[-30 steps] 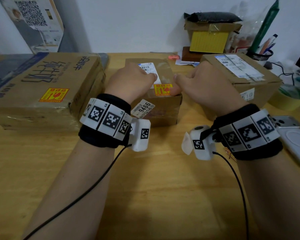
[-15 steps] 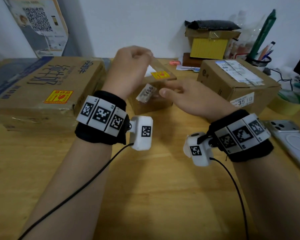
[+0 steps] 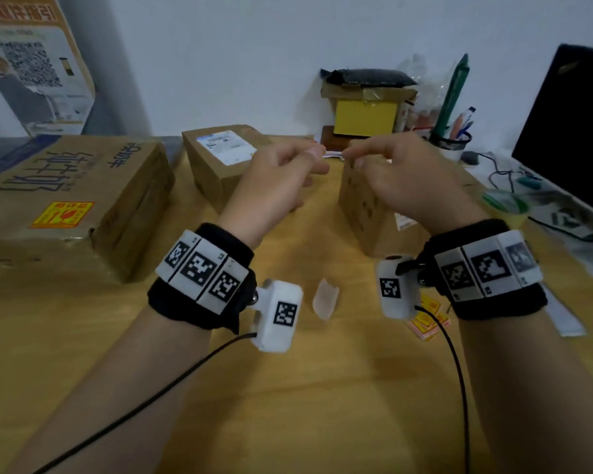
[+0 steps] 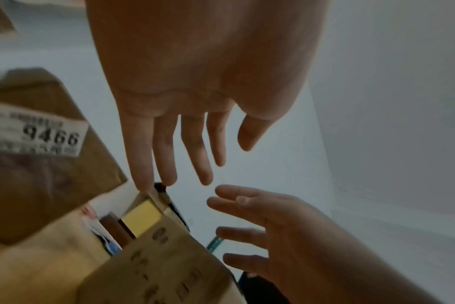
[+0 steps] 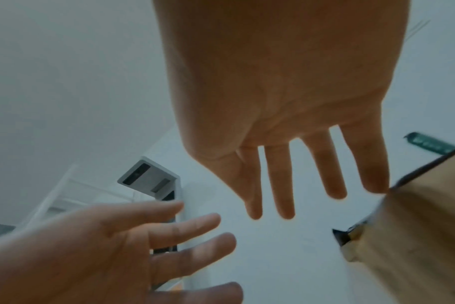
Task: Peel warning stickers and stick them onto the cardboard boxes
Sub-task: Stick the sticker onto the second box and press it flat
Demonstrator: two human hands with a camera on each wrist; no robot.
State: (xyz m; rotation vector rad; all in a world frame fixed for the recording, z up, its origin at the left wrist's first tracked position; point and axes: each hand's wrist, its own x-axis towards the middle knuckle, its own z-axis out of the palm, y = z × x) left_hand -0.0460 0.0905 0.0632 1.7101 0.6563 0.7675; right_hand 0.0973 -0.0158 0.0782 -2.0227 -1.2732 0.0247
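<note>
Both the left hand [image 3: 274, 186] and right hand [image 3: 404, 179] are held raised with fingers loosely spread; nothing is gripped above the cardboard boxes [image 3: 360, 206].

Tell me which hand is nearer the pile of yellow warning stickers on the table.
Right. The right hand is raised above and beyond the sticker pile, which lies under its wrist; the left hand is farther left.
</note>
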